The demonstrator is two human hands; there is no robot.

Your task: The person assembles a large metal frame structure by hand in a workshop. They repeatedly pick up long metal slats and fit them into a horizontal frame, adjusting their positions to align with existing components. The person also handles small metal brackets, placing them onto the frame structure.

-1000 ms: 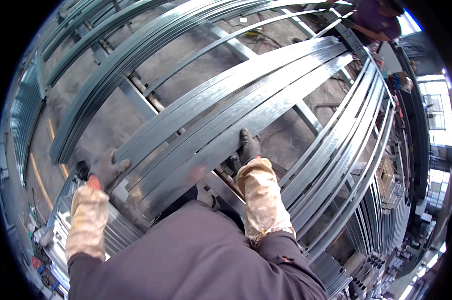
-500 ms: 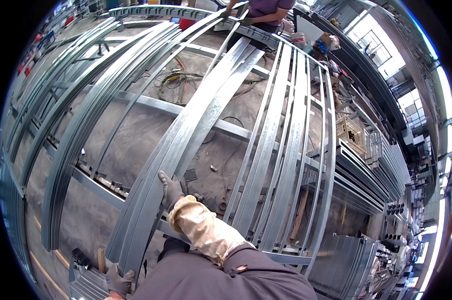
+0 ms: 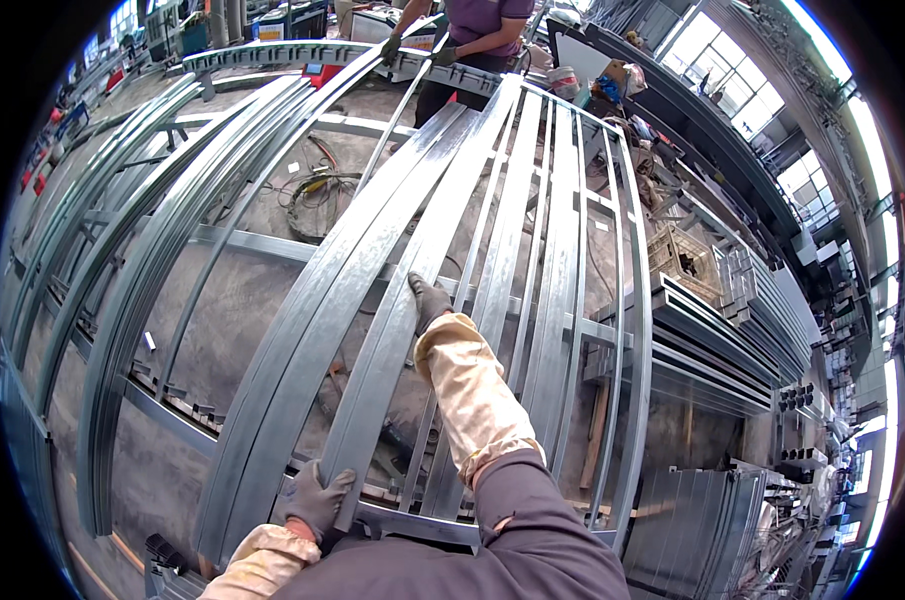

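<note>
A long, flat galvanized steel profile slants away from me across the frame, apart from the wider pair of steel profiles to its left. My left hand, in a grey glove, grips its near end. Farther along, my right hand, gloved too and with a pale sleeve guard, clasps the right edge; its thumb points up the length and the other fingers are partly hidden. Right of this profile, several narrower steel profiles lie spaced over the rack's crossbars.
Opposite me a person in a purple shirt holds the far ends of thin bars. Bundled profiles rest at left. Cables lie on the floor beneath. Stacked profiles and a crate stand at right.
The profile in my hands has moved right, leaving a gap beside the pair at left. Both hands have shifted right; my right hand sits farther away, my left hand higher in view.
</note>
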